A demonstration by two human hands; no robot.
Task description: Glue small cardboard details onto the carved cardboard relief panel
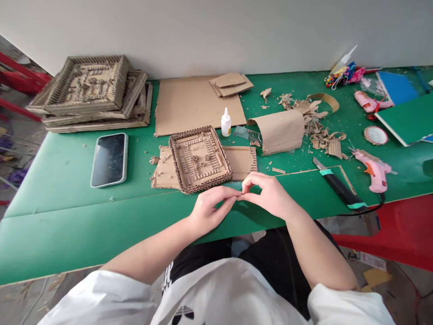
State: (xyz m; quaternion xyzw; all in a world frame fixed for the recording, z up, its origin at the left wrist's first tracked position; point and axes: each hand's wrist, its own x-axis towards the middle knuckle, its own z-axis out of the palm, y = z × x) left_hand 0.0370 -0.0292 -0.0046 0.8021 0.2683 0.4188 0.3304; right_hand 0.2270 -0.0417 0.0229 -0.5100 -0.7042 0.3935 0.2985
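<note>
My left hand (213, 207) and my right hand (267, 194) meet fingertip to fingertip over the front of the green table. Both are pinched closed on something tiny between them, too small to name. Just beyond my left hand lies a square cardboard tray (203, 159) with corrugated walls and small cardboard pieces fixed inside. It rests on a flat cardboard strip (241, 162) that sticks out on both sides. Behind the tray a white glue bottle (226, 124) stands upright with its nozzle up.
Similar cardboard trays (91, 85) are stacked at the back left, near a phone (110, 160). A cardboard sheet (189, 101) lies at the back. Right of centre are a curved cardboard piece (282, 131), scraps (318, 128), a utility knife (338, 185) with blade out, and pink glue guns (374, 171).
</note>
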